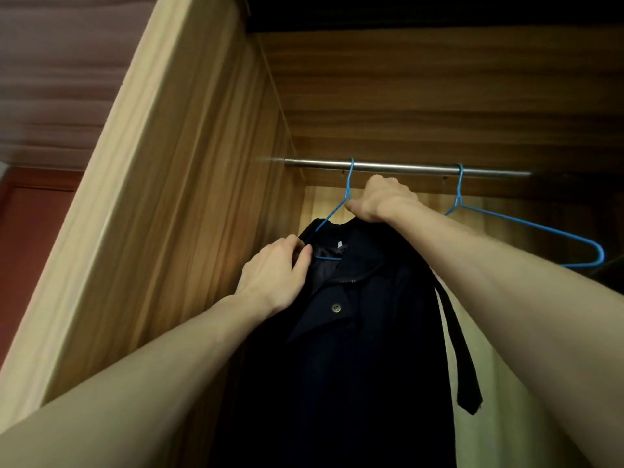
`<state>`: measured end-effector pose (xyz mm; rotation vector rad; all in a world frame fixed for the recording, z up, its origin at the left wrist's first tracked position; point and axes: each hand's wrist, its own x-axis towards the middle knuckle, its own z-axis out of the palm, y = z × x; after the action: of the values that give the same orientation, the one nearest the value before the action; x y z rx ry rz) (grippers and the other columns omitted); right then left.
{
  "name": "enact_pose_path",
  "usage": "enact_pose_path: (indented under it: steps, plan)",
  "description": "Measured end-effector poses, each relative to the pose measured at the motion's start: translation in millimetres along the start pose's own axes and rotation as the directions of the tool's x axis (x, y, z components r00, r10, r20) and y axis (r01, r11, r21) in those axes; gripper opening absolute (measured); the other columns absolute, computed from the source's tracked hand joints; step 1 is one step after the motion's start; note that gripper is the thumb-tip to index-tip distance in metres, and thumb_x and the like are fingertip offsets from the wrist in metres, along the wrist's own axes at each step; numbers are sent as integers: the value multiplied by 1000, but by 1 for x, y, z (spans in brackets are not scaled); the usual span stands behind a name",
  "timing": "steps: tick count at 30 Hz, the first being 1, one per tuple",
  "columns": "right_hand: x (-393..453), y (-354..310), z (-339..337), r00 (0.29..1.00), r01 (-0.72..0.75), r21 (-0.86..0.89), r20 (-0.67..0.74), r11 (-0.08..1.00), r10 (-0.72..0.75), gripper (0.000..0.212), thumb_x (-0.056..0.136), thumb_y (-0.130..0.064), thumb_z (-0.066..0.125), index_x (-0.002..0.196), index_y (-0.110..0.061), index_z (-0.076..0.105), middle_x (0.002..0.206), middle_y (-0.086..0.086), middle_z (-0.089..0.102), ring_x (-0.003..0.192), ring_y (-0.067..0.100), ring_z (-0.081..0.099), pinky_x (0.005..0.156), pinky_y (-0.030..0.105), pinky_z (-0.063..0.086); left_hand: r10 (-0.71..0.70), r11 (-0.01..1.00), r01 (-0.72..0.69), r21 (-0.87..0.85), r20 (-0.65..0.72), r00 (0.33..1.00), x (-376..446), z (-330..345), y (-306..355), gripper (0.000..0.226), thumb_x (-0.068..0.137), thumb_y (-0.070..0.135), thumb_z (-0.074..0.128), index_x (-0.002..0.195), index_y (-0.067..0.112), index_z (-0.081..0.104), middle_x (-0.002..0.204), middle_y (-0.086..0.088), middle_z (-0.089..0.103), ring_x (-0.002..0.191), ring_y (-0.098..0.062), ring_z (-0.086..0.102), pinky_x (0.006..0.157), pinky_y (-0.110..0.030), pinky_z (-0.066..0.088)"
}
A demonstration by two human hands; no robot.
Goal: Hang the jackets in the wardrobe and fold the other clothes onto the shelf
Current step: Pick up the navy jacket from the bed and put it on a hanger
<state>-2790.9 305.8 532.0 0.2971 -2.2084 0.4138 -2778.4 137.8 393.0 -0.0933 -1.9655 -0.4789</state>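
- While the dark jacket (354,332) hangs at the left end of the wardrobe (189,184), both hands are up at its collar
- left hand (273,275): fingers curled, pinching the collar edge on the left side, thumb on the fabric just beside the hanger's lower wire
- right hand (378,201): closed in a fist at the top of the collar just under the hook; thumb tip next to the wire; whether it holds fabric, wire or both, cannot tell
- blue hanger (332,211) hook is over the metal rail (405,166); its left shoulder wire runs into the collar, right side hidden by hand and cloth
- second blue hanger (526,228) bare, further right on the rail, well apart from the jacket
- belt strap (456,339) dangles loose on the right side of the jacket
- judgement: jacket is on the rail, still being seated on the hanger; shelf folding not started as far as visible
- risks: if the right shoulder is not over the wire, the jacket may slide off to one side on release; a thin wire hanger could tip under a heavy coat; a tug on the collar could lift the hook off the rail; loose strap could snag
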Motion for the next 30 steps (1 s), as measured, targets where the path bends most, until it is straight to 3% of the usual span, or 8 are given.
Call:
enact_pose_path:
  steps: [4,7,10,12,15,21,25,30]
  plan:
    - [-21,12,-14,993,103,-75,63,992,-98,49,97,-56,61,129,-19,59,133,7,61,124,34,58,85,38,40,-12,1000,12,-6,27,1000,-20,-2,3,36,109,49,36,122,27,62,122,5,67,112,-21,62,84,-36,43]
    - [-46,21,-18,987,148,2,70,989,-147,61,94,-60,61,139,-21,53,137,8,61,126,35,57,89,39,44,-10,1000,11,-14,53,999,-36,-6,9,36,109,49,36,125,29,61,125,7,66,114,-18,61,86,-36,43]
    - [-83,29,-18,982,190,116,-28,975,-188,62,94,-58,62,143,-23,52,139,7,61,128,34,57,92,38,46,19,1000,-19,-1,24,1000,-55,-13,16,36,109,48,34,128,29,59,124,9,64,113,-15,60,88,-36,46]
    - [-112,34,-15,965,251,111,-108,962,-239,65,95,-56,62,149,-23,47,149,4,54,136,31,50,105,43,46,51,999,-51,17,-31,998,-70,-18,22,37,109,47,33,128,29,59,122,10,64,113,-13,60,90,-36,49]
    - [-161,39,-8,940,282,3,-199,960,-275,72,98,-53,58,160,-24,34,168,-1,31,154,23,27,121,42,30,70,997,-73,-34,-93,993,-95,-26,31,39,109,44,34,134,27,58,123,8,63,112,-14,60,91,-39,53]
    - [-264,52,10,955,178,-115,-219,977,-200,73,102,-57,50,164,-25,26,172,-3,21,159,18,18,127,40,25,118,974,-123,-191,-37,992,-163,-35,30,42,108,45,35,141,27,55,129,11,62,117,-9,58,92,-35,53]
    - [-340,62,12,960,94,-143,-250,985,-128,70,105,-58,47,162,-21,31,169,0,32,156,20,29,125,42,30,216,945,-200,-258,33,976,-220,-44,24,45,109,43,36,145,23,54,141,9,59,127,-9,53,102,-30,45]
    - [-442,76,-4,980,-27,-255,-197,967,-25,67,105,-60,43,157,-18,42,161,1,45,151,20,37,124,38,30,414,880,-355,-316,142,899,-304,-51,23,51,107,44,36,145,18,57,146,4,58,135,-14,52,114,-38,44]
